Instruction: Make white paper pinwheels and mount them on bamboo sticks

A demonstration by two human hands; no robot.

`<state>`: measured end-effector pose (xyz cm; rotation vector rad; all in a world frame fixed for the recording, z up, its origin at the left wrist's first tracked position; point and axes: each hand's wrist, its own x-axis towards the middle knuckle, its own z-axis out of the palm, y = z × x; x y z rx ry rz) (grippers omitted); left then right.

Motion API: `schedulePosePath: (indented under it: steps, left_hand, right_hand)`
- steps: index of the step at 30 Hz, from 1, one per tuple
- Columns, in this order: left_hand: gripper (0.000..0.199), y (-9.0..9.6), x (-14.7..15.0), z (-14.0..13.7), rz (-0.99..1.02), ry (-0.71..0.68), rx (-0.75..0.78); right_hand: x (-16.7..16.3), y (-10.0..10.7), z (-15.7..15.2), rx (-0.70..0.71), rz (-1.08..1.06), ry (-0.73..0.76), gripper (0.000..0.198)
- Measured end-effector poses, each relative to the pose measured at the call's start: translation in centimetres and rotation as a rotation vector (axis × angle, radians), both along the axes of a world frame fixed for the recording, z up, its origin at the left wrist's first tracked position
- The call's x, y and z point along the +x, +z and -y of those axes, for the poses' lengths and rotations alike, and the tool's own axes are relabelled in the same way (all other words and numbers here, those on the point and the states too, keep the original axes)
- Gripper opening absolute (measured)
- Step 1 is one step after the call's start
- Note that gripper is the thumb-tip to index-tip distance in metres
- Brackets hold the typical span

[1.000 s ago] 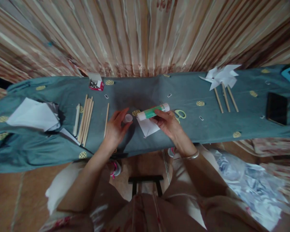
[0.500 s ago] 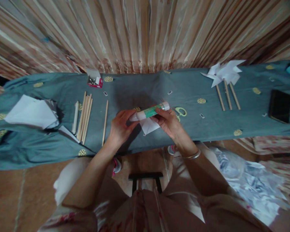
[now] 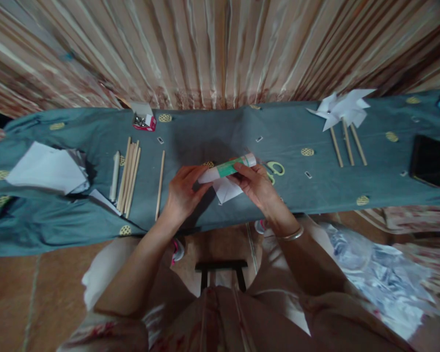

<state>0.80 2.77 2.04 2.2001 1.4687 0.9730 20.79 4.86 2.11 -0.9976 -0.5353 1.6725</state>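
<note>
Between both hands a white and green glue stick (image 3: 227,168) is held above the cloth-covered table, tilted up toward the right. The fingers of my left hand (image 3: 183,190) close on its white left end. Around its green label and right part, my right hand (image 3: 254,185) grips it. Below lies a piece of white paper (image 3: 226,190), partly hidden by the hands. Just beyond my right hand are scissors with light green handles (image 3: 276,168), their blades hidden. A single thin wooden stick (image 3: 160,186) lies left of my left hand.
On the left are several wooden sticks (image 3: 129,176), a white tube (image 3: 115,177), stacked white paper (image 3: 46,168) and a small box of metal pieces (image 3: 144,120). White paper pinwheels (image 3: 342,110) on sticks and a black phone (image 3: 427,160) lie right. A plastic bag (image 3: 381,278) is below.
The glue stick and both hands stay in nearly the same place. The view shifts very slightly; nothing is taken up or let go.
</note>
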Motion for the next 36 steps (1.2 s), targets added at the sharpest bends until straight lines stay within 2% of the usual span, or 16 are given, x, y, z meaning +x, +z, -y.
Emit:
schedulePosePath:
  steps: [10,17,22,26,33,36]
  left_hand:
    - [0.037,-0.2,0.0,-0.2,-0.048,-0.012,0.028]
    - [0.036,-0.3,-0.2,-0.2,-0.053,-0.020,0.054]
    - [0.036,-0.5,-0.3,0.0,-0.091,-0.040,0.039]
    - [0.036,-0.6,-0.3,0.0,-0.110,-0.038,0.050]
    - [0.040,-0.4,-0.2,-0.2,-0.008,-0.023,0.015]
    - [0.037,-0.4,-0.5,-0.4,0.039,0.034,-0.016]
  right_hand:
    - [-0.9,-0.3,0.3,0.005,0.046,0.019,0.040]
    - [-1.4,-0.5,0.3,0.021,0.046,0.019,0.033]
    - [-1.5,-0.5,0.5,-0.022,0.037,-0.009,0.039]
    - [-1.6,-0.7,0.6,-0.038,0.031,-0.008,0.036]
    - [-1.9,-0.1,0.5,0.007,0.057,0.027,0.042]
    - [-1.3,0.1,0.4,0.045,0.122,0.054,0.045]
